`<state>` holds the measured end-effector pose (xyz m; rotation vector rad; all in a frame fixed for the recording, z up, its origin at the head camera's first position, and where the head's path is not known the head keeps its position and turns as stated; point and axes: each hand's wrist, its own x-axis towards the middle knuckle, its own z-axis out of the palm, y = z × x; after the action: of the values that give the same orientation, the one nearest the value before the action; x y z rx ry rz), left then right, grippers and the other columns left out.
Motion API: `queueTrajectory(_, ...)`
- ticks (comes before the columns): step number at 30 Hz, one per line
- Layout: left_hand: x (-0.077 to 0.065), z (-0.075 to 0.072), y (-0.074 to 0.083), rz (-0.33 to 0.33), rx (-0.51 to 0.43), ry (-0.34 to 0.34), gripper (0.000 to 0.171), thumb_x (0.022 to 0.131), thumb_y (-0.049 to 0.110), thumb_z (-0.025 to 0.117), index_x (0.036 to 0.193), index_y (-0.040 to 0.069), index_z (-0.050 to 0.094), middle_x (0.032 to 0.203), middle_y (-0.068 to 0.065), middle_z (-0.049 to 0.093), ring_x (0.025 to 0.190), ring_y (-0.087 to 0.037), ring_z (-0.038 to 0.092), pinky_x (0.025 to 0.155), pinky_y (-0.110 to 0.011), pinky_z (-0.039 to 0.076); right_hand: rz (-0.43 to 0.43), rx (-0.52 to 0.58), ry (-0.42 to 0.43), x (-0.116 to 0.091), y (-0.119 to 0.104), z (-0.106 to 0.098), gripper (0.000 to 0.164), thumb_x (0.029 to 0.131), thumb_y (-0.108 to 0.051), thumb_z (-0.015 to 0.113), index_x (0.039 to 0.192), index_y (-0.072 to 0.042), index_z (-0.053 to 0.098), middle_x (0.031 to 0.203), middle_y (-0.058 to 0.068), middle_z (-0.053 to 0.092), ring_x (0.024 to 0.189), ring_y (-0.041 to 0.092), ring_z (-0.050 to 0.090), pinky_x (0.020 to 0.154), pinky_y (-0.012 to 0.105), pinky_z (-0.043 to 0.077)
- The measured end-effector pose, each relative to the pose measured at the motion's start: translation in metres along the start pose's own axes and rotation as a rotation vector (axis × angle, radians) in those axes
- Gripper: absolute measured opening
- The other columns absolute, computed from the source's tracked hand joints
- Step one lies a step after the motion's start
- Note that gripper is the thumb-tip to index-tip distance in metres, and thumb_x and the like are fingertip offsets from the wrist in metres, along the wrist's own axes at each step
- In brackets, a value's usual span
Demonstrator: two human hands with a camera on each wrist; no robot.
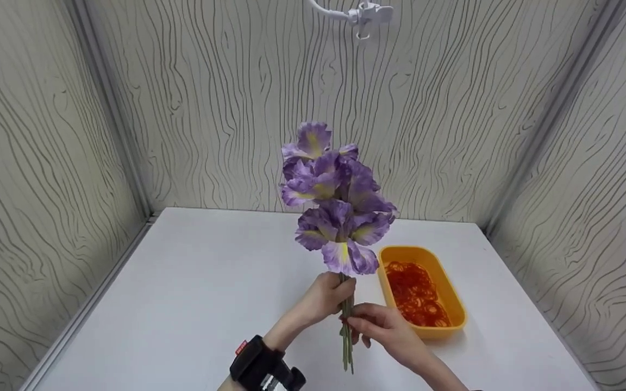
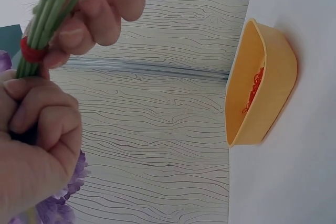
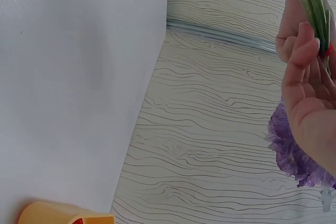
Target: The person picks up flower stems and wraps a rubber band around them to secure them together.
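Purple irises with yellow throats (image 1: 340, 217) stand upright in a bunch above the table in the head view. My left hand (image 1: 328, 297) grips their green stems (image 1: 346, 347) just below the blooms. A red rubber band (image 2: 32, 51) circles the stems right beside that grip, as the left wrist view shows. Lower on the bunch, my right hand (image 1: 392, 332) has its thumb and finger pinched at the band, against the stems. Its other fingers (image 2: 100, 17) are bent loosely beside the stems. Part of the band is hidden behind fingers.
A yellow-orange tub (image 1: 457, 304) holding many red rubber bands (image 1: 416, 293) stands on the white table (image 1: 210, 282), right of the hands. Wood-patterned panels (image 1: 210, 108) enclose the back and sides. A white clip on an arm (image 1: 364, 15) hangs at the top.
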<state>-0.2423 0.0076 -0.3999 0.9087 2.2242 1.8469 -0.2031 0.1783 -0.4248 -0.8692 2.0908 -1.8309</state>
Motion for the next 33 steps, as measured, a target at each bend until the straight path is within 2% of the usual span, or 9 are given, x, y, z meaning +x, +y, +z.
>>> queueTrajectory(3, 0.004, 0.001, -0.013, 0.025, 0.033, 0.005, 0.034, 0.092, 0.007, 0.045, 0.059, 0.012, 0.039, 0.048, 0.007, 0.032, 0.039, -0.004, 0.027, 0.038, -0.021, 0.023, 0.019, 0.018, 0.043, 0.001, 0.004, 0.003, 0.023, 0.093, -0.007, 0.05, 0.104, 0.012, 0.055, 0.082, 0.009, 0.059, 0.065, 0.011, 0.049, 0.057, 0.019, 0.042)
queueTrajectory(6, 0.005, 0.002, -0.017, 0.063, 0.074, 0.022, 0.031, 0.091, 0.007, 0.047, 0.061, 0.012, 0.042, 0.049, 0.007, 0.034, 0.041, -0.005, 0.029, 0.04, -0.021, 0.024, 0.032, 0.054, 0.063, 0.001, 0.006, 0.004, 0.022, 0.092, -0.006, 0.051, 0.104, 0.013, 0.054, 0.08, 0.01, 0.057, 0.062, 0.011, 0.047, 0.055, 0.018, 0.04)
queueTrajectory(12, 0.011, 0.002, -0.019, 0.129, 0.159, 0.142, 0.029, 0.086, 0.004, 0.054, 0.061, 0.011, 0.041, 0.053, 0.008, 0.033, 0.045, -0.004, 0.029, 0.044, -0.021, 0.025, 0.017, 0.08, 0.088, 0.001, 0.006, 0.005, 0.022, 0.092, -0.005, 0.05, 0.104, 0.013, 0.054, 0.081, 0.013, 0.057, 0.062, 0.012, 0.05, 0.056, 0.02, 0.044)
queueTrajectory(18, 0.014, 0.002, -0.02, 0.15, 0.16, 0.22, 0.022, 0.085, 0.007, 0.059, 0.069, 0.01, 0.044, 0.058, 0.008, 0.035, 0.051, -0.005, 0.033, 0.048, -0.022, 0.028, 0.022, 0.075, 0.138, 0.002, 0.006, 0.007, 0.024, 0.092, -0.006, 0.052, 0.104, 0.014, 0.053, 0.081, 0.012, 0.057, 0.063, 0.012, 0.052, 0.06, 0.022, 0.047)
queueTrajectory(21, 0.015, 0.0, -0.021, 0.174, 0.1, 0.221, 0.014, 0.085, 0.006, 0.059, 0.074, 0.006, 0.05, 0.059, 0.006, 0.041, 0.05, -0.008, 0.038, 0.047, -0.021, 0.032, 0.045, 0.066, 0.165, 0.002, 0.009, 0.008, 0.025, 0.091, -0.008, 0.053, 0.105, 0.013, 0.053, 0.081, 0.014, 0.057, 0.063, 0.012, 0.053, 0.061, 0.024, 0.048)
queueTrajectory(23, 0.016, -0.003, -0.022, 0.159, 0.011, 0.193, 0.006, 0.086, 0.006, 0.059, 0.082, 0.003, 0.055, 0.061, 0.0, 0.051, 0.052, -0.011, 0.045, 0.047, -0.021, 0.038, 0.063, 0.062, 0.175, 0.002, 0.012, 0.008, 0.026, 0.091, -0.01, 0.054, 0.104, 0.012, 0.054, 0.082, 0.014, 0.058, 0.063, 0.013, 0.053, 0.061, 0.024, 0.048)
queueTrajectory(26, 0.016, -0.005, -0.025, 0.098, -0.166, 0.128, 0.01, 0.087, 0.003, 0.057, 0.095, -0.002, 0.056, 0.072, -0.015, 0.06, 0.059, -0.022, 0.057, 0.052, -0.028, 0.048, 0.077, 0.045, 0.178, 0.001, 0.019, 0.007, 0.024, 0.091, -0.01, 0.055, 0.103, 0.01, 0.055, 0.081, 0.014, 0.058, 0.063, 0.013, 0.053, 0.061, 0.025, 0.049)
queueTrajectory(29, 0.018, -0.005, -0.029, 0.018, -0.28, 0.081, 0.016, 0.085, 0.001, 0.059, 0.1, -0.005, 0.055, 0.081, -0.021, 0.062, 0.068, -0.031, 0.062, 0.059, -0.037, 0.051, 0.086, 0.03, 0.18, 0.0, 0.026, 0.006, 0.022, 0.09, -0.01, 0.055, 0.102, 0.009, 0.056, 0.08, 0.014, 0.058, 0.062, 0.013, 0.053, 0.06, 0.025, 0.049)
queueTrajectory(33, 0.02, -0.004, -0.035, -0.055, -0.311, 0.071, 0.015, 0.082, 0.001, 0.061, 0.095, -0.005, 0.055, 0.079, -0.017, 0.062, 0.066, -0.029, 0.063, 0.062, -0.038, 0.051, 0.116, 0.016, 0.184, 0.001, 0.035, 0.004, 0.021, 0.089, -0.011, 0.057, 0.1, 0.007, 0.056, 0.078, 0.013, 0.058, 0.061, 0.014, 0.053, 0.06, 0.025, 0.049)
